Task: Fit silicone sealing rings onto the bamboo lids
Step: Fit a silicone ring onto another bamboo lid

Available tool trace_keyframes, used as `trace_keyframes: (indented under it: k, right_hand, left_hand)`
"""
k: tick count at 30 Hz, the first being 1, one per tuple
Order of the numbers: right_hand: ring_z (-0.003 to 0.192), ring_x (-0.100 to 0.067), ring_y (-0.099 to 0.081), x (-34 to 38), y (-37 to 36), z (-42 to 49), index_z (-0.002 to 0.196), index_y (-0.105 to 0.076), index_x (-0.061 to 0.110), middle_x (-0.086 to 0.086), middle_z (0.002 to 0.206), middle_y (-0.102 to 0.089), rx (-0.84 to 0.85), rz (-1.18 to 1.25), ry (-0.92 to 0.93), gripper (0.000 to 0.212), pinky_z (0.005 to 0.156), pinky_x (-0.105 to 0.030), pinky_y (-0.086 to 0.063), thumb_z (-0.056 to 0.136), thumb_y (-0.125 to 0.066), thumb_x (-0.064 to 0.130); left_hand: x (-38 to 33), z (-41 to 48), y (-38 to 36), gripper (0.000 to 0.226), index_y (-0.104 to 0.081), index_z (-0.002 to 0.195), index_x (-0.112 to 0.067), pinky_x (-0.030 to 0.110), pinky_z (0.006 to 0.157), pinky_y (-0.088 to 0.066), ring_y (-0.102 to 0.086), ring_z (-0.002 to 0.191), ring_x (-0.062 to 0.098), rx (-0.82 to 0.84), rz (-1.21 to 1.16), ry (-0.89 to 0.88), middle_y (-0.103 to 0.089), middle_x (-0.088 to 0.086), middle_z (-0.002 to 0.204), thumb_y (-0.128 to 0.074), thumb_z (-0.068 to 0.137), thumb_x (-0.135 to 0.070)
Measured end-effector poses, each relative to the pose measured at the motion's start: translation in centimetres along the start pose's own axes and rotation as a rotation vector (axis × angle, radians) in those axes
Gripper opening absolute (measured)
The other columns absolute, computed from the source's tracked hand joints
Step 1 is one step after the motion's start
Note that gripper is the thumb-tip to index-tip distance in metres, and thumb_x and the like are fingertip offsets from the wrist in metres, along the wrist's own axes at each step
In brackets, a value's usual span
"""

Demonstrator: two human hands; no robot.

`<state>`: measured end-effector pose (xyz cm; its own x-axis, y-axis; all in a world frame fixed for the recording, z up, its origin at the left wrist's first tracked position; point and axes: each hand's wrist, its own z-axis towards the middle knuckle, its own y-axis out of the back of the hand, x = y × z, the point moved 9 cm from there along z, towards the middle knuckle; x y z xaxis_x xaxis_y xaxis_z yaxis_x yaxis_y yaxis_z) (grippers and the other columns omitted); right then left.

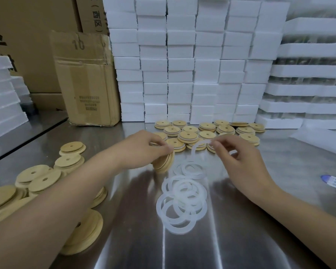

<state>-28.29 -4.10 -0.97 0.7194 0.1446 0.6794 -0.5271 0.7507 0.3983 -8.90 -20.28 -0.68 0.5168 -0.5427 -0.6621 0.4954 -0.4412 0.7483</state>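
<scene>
Left grip [142, 150] curls round a tilted bamboo lid [164, 164] while right grip [239, 162] pinches a silicone ring [194, 150].

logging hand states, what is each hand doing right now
left hand: closed, grips a lid held on edge
right hand: closed, pinches a ring

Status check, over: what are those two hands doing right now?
Left hand grips a bamboo lid on edge. Right hand pinches a silicone ring. Nothing blocking.
</scene>
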Motion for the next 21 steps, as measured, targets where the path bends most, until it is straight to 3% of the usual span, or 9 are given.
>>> trace_keyframes:
  k: [5, 8, 12, 14, 19, 21]
  right_hand:
    - [0.08, -0.013, -0.062, 0.7, 0.4, -0.2, 0.096, -0.072, 0.025, 0.009, 0.083, -0.069, -0.046, 0.097, -0.014, 0.014, 0.065, -0.015, -0.043, 0.105, -0.062, 0.022]
    - [0.082, -0.013, -0.06, 1.6, 0.2, -0.7, 0.093, -0.068, 0.025, 0.009, 0.085, -0.068, -0.031, 0.098, 0.03, 0.015, 0.067, -0.015, -0.043, 0.104, -0.062, 0.018]
    - [0.089, -0.018, -0.06, 3.3, -0.6, -1.3, 0.09, -0.065, 0.021, 0.009, 0.088, -0.065, 0.07, 0.036, 0.173, 0.017, 0.075, -0.026, -0.048, 0.101, -0.062, 0.009]
    - [0.095, -0.017, -0.06, 3.7, -1.1, -1.5, 0.092, -0.067, 0.019, 0.011, 0.093, -0.065, 0.107, -0.005, 0.23, 0.014, 0.078, -0.031, -0.049, 0.1, -0.063, 0.008]
    - [0.128, -0.008, -0.057, 3.2, -1.6, -1.4, 0.099, -0.073, 0.023, 0.014, 0.124, -0.063, 0.125, -0.032, 0.215, 0.009, 0.093, -0.032, -0.053, 0.101, -0.064, 0.021]
    - [0.124, -0.007, -0.061, 3.1, -1.9, -1.5, 0.101, -0.074, 0.026, 0.019, 0.125, -0.065, 0.144, -0.036, 0.209, 0.01, 0.093, -0.03, -0.054, 0.102, -0.064, 0.024]
  left_hand:
    - [0.7, -0.5, -2.2, 0.04, -0.082, 0.114, -0.022, 0.026, 0.067, -0.061, -0.078, 0.081, 0.02, 0.041, -0.552, 0.121, -0.082, 0.007, 0.109, -0.061, 0.104, -0.055]
    - [0.6, -0.6, -2.7, 0.043, -0.078, 0.12, -0.012, 0.028, 0.07, -0.067, -0.083, 0.085, 0.025, 0.0, -0.67, 0.1, -0.082, 0.01, 0.11, -0.058, 0.107, -0.048]
    - [-0.2, -0.5, -3.4, 0.032, -0.074, 0.121, -0.005, 0.029, 0.071, -0.068, -0.083, 0.092, 0.027, 0.001, -0.716, 0.017, -0.081, 0.009, 0.118, -0.061, 0.109, -0.032]
    - [-0.7, -0.4, -3.9, 0.025, -0.074, 0.116, -0.005, 0.029, 0.073, -0.066, -0.083, 0.093, 0.027, 0.02, -0.697, -0.031, -0.082, 0.01, 0.11, -0.062, 0.109, -0.027]
    - [-2.0, -0.9, -4.8, 0.021, -0.077, 0.117, -0.013, 0.02, 0.065, -0.055, -0.082, 0.09, 0.022, 0.086, -0.627, -0.11, -0.083, 0.006, 0.105, -0.061, 0.11, -0.025]
    - [-2.3, -0.9, -5.1, 0.021, -0.079, 0.117, -0.019, 0.021, 0.067, -0.054, -0.08, 0.088, 0.018, 0.098, -0.588, -0.118, -0.082, 0.004, 0.108, -0.061, 0.11, -0.027]
